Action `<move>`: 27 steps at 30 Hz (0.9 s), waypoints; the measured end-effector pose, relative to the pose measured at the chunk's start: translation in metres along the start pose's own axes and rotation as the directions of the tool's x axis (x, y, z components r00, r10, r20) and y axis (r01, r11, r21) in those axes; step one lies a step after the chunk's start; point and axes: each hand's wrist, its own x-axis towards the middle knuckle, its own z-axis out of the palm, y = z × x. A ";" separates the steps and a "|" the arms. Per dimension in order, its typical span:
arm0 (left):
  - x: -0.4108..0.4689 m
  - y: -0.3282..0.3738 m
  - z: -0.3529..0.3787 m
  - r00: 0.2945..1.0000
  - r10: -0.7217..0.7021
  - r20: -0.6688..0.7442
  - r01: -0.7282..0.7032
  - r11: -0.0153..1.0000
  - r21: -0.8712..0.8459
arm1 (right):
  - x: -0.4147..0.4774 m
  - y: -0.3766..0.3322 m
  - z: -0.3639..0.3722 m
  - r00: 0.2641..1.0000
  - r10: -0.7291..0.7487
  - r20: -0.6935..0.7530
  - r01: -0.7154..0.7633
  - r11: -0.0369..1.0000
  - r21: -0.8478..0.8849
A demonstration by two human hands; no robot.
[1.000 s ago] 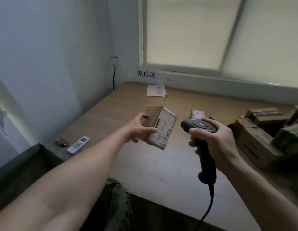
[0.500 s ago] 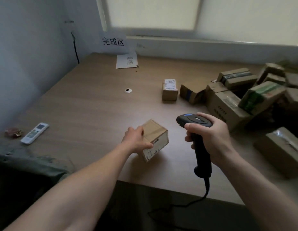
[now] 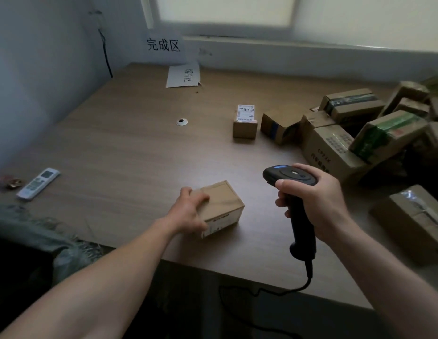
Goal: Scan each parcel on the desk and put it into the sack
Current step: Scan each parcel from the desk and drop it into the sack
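Plainly the small brown cardboard parcel lies near the front of the wooden desk, long side roughly left-right, its left end gripped by the left hand, closest to the grey-green sack at near left, while the right hand clasps the black handheld scanner

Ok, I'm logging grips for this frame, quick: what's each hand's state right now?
Left hand: holding the small cardboard parcel, fingers curled over its top.
Right hand: holding the black scanner by its handle.
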 end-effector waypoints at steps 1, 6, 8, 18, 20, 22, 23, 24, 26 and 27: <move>0.003 0.007 -0.010 1.000 0.018 -0.026 -0.017 0.999 0.031 | 0.001 -0.002 0.000 1.000 0.001 0.007 -0.001 1.000 0.001; 0.022 0.057 -0.058 0.996 0.083 -0.036 -0.069 0.952 0.297 | 0.001 -0.013 -0.003 1.000 -0.023 0.018 0.023 1.000 0.016; 0.028 0.072 -0.063 0.994 0.108 -0.032 -0.091 0.937 0.337 | 0.001 -0.017 -0.004 0.999 -0.036 0.012 0.035 0.999 0.028; 0.041 0.101 -0.020 0.967 0.255 -0.010 -0.248 0.951 0.185 | -0.001 -0.012 -0.024 0.997 -0.064 -0.045 0.065 0.998 0.004; 0.044 0.102 -0.013 0.966 0.248 -0.068 -0.238 0.963 0.130 | -0.002 -0.011 -0.027 0.997 -0.051 -0.058 0.052 0.999 0.017; 0.047 0.103 -0.008 0.963 0.237 -0.126 -0.227 0.969 0.093 | -0.003 -0.009 -0.030 0.996 -0.040 -0.075 0.042 0.999 0.025; 0.048 0.104 -0.007 0.963 0.236 -0.127 -0.221 0.968 0.118 | -0.004 -0.008 -0.031 0.996 -0.037 -0.083 0.039 0.999 0.025; 0.048 0.105 -0.006 0.966 0.234 -0.108 -0.215 0.963 0.162 | -0.003 -0.007 -0.033 0.995 -0.036 -0.088 0.038 0.999 0.022; 0.050 0.103 -0.003 0.974 0.221 -0.041 -0.208 0.955 0.211 | -0.003 -0.005 -0.035 0.995 -0.036 -0.096 0.038 0.999 0.016; 0.051 0.101 -0.002 0.976 0.216 -0.011 -0.210 0.958 0.195 | -0.003 -0.004 -0.036 0.995 -0.033 -0.099 0.035 0.999 0.018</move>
